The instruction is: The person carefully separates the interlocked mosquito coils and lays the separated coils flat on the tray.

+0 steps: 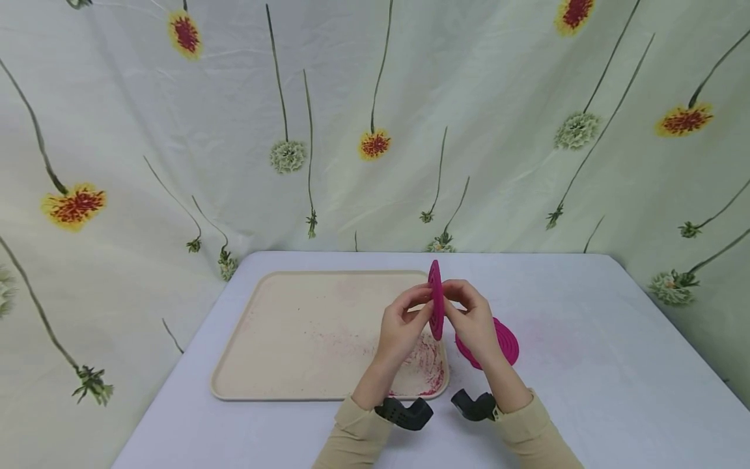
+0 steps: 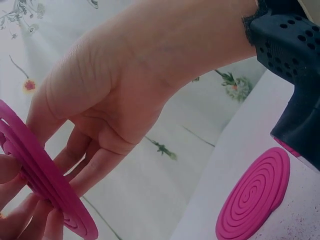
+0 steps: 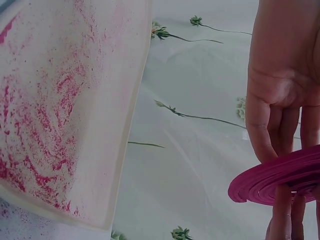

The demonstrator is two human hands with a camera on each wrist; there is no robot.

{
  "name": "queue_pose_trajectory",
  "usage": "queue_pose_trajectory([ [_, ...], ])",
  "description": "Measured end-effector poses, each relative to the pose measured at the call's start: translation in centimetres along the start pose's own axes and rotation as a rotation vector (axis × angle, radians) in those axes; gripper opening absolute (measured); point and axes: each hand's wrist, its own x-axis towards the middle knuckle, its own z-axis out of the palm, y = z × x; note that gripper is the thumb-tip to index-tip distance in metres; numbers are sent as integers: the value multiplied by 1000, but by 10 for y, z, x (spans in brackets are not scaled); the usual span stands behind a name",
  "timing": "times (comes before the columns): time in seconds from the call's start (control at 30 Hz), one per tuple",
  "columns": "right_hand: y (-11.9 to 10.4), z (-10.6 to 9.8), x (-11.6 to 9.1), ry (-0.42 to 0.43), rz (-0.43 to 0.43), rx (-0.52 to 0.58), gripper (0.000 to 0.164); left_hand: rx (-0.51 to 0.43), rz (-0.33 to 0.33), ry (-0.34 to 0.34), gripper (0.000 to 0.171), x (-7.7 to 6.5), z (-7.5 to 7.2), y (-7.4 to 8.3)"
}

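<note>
A thin magenta disc of coiled clay (image 1: 435, 301) stands on edge in the air over the tray's right end. My left hand (image 1: 400, 329) pinches it from the left, thumb and fingers bent against its face. From the opposite side my right hand (image 1: 476, 324) grips the same disc. Spiral grooves show on the disc (image 3: 275, 180) in the right wrist view. A second magenta clay spiral (image 1: 507, 341) lies flat on the table, partly covered by my right hand and forearm in the head view; the left wrist view shows its full coil (image 2: 252, 196).
The beige tray (image 1: 281, 345) lies left of the flat spiral, its right end smeared with magenta crumbs (image 1: 430, 368). The white table (image 1: 586, 339) extends to the right. Behind it hangs a flowered cloth (image 1: 480, 98). Each wrist carries a black camera mount (image 1: 404, 413).
</note>
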Motion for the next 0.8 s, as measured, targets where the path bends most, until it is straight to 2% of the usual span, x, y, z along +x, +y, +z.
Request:
queue_pose_trajectory([
  [0.23,0,0,0,7,6,4,21,13,-7,-3,28,0,1,0],
  [0.6,-3,0,-1,2,5,30,22,31,25,0,27,0,1,-1],
  [0.8,-1,0,0,-3,18,35,23,31,39,-1,33,-1,1,-2],
])
